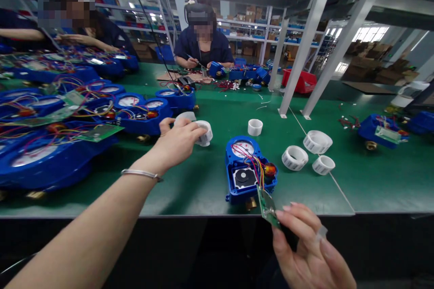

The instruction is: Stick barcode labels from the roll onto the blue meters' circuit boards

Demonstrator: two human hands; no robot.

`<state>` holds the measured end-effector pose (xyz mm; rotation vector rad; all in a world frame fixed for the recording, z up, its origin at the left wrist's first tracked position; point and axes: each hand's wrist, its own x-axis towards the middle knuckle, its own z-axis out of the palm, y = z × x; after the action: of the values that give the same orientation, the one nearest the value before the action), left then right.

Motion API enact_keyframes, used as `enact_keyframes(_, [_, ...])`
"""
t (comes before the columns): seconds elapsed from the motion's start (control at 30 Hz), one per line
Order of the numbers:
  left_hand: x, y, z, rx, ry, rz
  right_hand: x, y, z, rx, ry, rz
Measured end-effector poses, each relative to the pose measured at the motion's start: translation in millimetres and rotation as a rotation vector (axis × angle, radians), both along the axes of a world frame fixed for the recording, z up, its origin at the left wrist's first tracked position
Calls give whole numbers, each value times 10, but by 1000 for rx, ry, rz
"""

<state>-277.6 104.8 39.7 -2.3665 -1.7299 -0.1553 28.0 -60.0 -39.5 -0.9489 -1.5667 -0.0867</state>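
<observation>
"How did the hands stand?"

"The right hand [301, 235] had the board [266, 207] pinched at its near end, thumb against fingers, just in front of the meter [244, 177]. The left hand [179, 137] was narrow, bent over a roll [205, 135] to the left of the meter. I couldn't tell whether it gripped that roll or only touched it."

"And the pale roll [185, 118]?"

"Just beside the same hand, partly hidden by it."

"What did good handling call for?"

"Slack, I'd judge. The wires [260, 169] ran from the meter to the board, so a tug away from the meter could have strained their joints. The board was best held close, by its edges, with fingertips off the parts. A scrap [321, 233] on one right finger needed care too, lest it catch."

"The left?"

"A light hold on the rim seemed wisest, clear of its pale neighbour."

"Farther out?"

"A lone roll [255, 128] stood behind the meter, and three rolls [318, 146] sat right of it. Other meters [135, 115] crowded its left. Beyond it, across the bench [217, 101], a co-worker [203, 47] sat with both hands busy."
</observation>
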Motion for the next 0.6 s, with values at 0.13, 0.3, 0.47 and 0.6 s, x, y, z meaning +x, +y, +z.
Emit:
enact_keyframes(0.13, [139,403,-156,-128,72,-24,-36,24,54,44,-20,16])
enact_keyframes(0.3, [246,573,-217,-172,43,-6,-56,26,151,37,-65,-37])
enact_keyframes(0.47, [256,525,-194,-218,28,-25,-82,4,134,-37,-99,-67])
enact_keyframes(0.6, [283,534,-206,-161,0,17,-97,-4,77,-26,-57,-33])
